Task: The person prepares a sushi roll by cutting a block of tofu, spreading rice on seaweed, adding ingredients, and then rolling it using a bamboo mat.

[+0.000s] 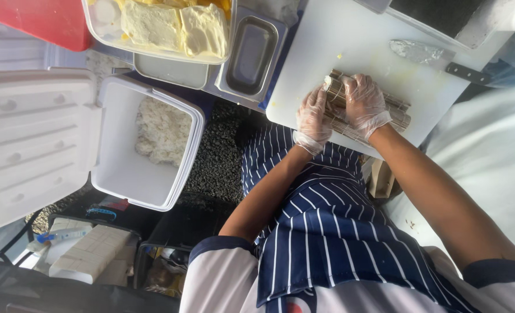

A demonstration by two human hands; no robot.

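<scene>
Pressing down together, the gloved left hand (314, 120) and right hand (364, 104) are curled closed around a bamboo rolling mat (399, 113) on the white cutting board (356, 46), apparently so the rice roll (329, 81) inside is squeezed evenly, a knife (437, 61) lying nearby.

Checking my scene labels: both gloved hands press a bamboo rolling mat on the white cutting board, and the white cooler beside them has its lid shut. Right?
One slip: the white cooler stands open, lid swung back, as the head view shows. Both gloved hands, left and right, do press the bamboo rolling mat on the white cutting board.
</scene>
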